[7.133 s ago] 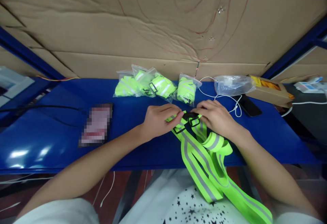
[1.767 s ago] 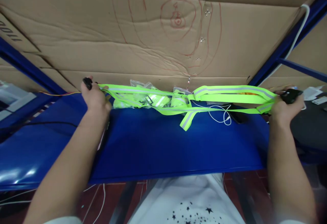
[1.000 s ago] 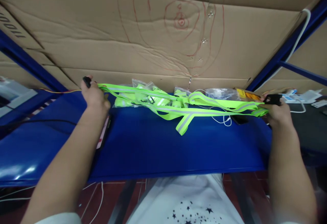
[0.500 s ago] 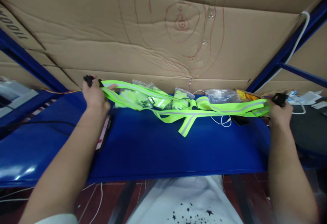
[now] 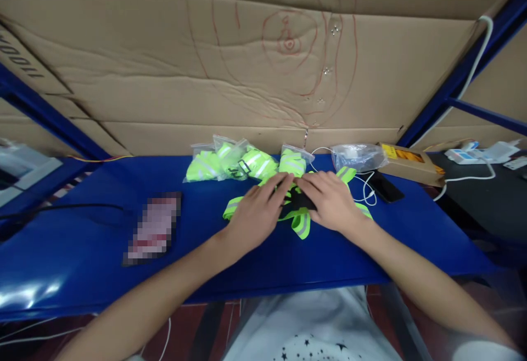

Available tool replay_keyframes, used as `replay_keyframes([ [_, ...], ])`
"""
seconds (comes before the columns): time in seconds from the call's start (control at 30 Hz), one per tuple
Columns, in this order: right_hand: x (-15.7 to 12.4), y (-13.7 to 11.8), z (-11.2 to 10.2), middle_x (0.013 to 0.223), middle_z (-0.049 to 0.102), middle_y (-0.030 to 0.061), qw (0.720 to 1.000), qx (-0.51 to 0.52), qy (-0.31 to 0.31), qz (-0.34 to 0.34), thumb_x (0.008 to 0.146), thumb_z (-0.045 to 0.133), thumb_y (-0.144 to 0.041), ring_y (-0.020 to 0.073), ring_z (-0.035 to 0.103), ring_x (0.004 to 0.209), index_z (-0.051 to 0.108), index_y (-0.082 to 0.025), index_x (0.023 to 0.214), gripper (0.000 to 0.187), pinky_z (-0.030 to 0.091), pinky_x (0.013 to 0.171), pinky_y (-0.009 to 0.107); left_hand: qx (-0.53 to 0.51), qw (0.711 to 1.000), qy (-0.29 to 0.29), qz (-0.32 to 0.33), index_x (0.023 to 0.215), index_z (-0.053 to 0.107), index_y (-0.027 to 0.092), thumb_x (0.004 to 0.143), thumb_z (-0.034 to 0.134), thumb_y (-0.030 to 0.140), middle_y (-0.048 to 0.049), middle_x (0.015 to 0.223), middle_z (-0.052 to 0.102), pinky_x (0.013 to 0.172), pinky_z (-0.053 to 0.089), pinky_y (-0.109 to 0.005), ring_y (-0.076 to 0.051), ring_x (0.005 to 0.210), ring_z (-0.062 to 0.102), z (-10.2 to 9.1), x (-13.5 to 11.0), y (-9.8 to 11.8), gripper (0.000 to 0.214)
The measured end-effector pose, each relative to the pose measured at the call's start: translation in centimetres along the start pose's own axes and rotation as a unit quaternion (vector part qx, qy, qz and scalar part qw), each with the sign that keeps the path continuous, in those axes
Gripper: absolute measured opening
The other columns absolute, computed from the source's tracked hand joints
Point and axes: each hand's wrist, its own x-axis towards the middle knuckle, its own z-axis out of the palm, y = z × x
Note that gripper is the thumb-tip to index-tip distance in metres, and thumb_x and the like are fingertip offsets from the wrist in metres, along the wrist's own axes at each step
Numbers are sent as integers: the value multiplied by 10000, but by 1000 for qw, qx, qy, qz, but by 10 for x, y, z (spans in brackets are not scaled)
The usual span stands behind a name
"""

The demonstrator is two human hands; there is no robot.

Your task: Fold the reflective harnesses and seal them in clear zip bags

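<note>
A neon-yellow reflective strap point(image 5: 302, 226) with a grey stripe lies bunched on the blue table point(image 5: 263, 273). Black parts of it point(image 5: 300, 201), perhaps buckles, show between my two hands, partly covered by fingers. My left hand point(image 5: 261, 207) is closed on the strap's left side, its fingertips near those of the other hand. From the other side my right hand point(image 5: 333, 199) is closed over the black part, fingers bent. Loops of strap stick out past both hands. Just behind lie several clear zip bags point(image 5: 203, 164) holding folded yellow straps.
A phone point(image 5: 152, 226) with a blurred screen lies at left, beside a black cable point(image 5: 82, 206). Toward the right are a clear plastic bag point(image 5: 358, 156), an open cardboard box point(image 5: 411, 163), a white cable point(image 5: 366, 188) and a dark phone point(image 5: 386, 186). Cardboard point(image 5: 164, 75) walls the back.
Both hands have come from far apart to close together at the middle. The strap, stretched out between them before, is now gathered on the table. The phone at left is uncovered.
</note>
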Motion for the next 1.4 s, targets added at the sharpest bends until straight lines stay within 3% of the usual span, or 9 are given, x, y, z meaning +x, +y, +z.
replay_keyframes([
  [0.17, -13, -3, 17, 1188, 708, 78, 999, 14, 20, 40, 671, 592, -86, 364, 636, 1045, 543, -318, 1446, 810, 496, 891, 514, 55, 998, -18, 7, 1667, -139, 281, 934, 394, 47, -196, 1494, 555, 960, 604, -502, -361, 1297, 635, 13, -5, -6, 936],
  [0.43, -15, -12, 19, 1150, 719, 143, 996, -86, -4, 23, 712, 624, -96, 309, 630, 1016, 678, -106, 1226, 517, 486, 860, 413, 67, 997, -41, 15, 1604, 277, 70, 964, 378, 24, -250, 1466, 549, 1032, 565, -461, -351, 1307, 618, 27, -10, 2, 650],
  [0.67, -15, -29, 28, 1209, 690, 182, 991, -103, -52, 70, 757, 647, -121, 329, 627, 982, 563, -97, 1381, 629, 503, 818, 442, -23, 999, -6, 28, 1655, -19, 98, 905, 425, -36, -316, 1538, 392, 1091, 515, -580, -418, 1483, 409, 32, -15, 10, 883],
  [0.83, -16, -23, 31, 1290, 643, 185, 998, -32, -5, 58, 731, 584, -70, 342, 614, 1150, 509, -115, 1399, 674, 532, 944, 470, -37, 998, 3, 58, 1644, 52, 117, 947, 467, 6, -342, 1610, 247, 1119, 468, -639, -455, 1549, 271, 30, -16, 17, 819],
  [0.93, -15, -17, 30, 1306, 610, 170, 996, 34, 38, 67, 677, 562, -55, 340, 585, 1229, 482, -146, 1406, 739, 538, 997, 487, -54, 997, -8, 61, 1624, 152, 141, 1004, 499, 129, -313, 1640, 236, 1102, 500, -592, -428, 1536, 326, 27, -14, 16, 711],
  [1.07, -12, -10, 23, 1352, 529, 140, 977, 157, 116, 91, 643, 565, -60, 323, 546, 1289, 443, -225, 1433, 816, 532, 1039, 500, -77, 996, 34, 19, 1559, 340, 175, 958, 655, 485, -248, 1539, 452, 1036, 552, -505, -378, 1397, 524, 15, -5, 0, 746],
  [1.2, -10, -13, 11, 1346, 500, 113, 939, 282, 164, 108, 678, 662, -72, 280, 614, 1167, 485, -267, 1375, 746, 538, 1022, 472, -145, 985, 78, -47, 1432, 553, 194, 701, 846, 673, -234, 1576, 409, 1220, 288, -627, -453, 1482, 377, 4, 3, -20, 922],
  [1.27, -10, -17, 7, 1360, 502, 103, 908, 367, 146, 139, 697, 722, -101, 249, 641, 1103, 483, -273, 1358, 723, 549, 997, 440, -316, 947, 8, -52, 1495, 506, 231, 641, 879, 684, -215, 1605, 396, 1236, 267, -604, -442, 1498, 366, 2, 4, -25, 1036],
  [1.4, -8, -19, 4, 1351, 567, 66, 841, 485, 107, 216, 701, 798, -141, 243, 623, 1170, 525, -283, 1324, 695, 530, 994, 385, -627, 766, -124, -75, 1535, 468, 268, 618, 918, 634, -174, 1559, 501, 1179, 383, -507, -393, 1446, 477, 5, 5, -24, 1085],
])
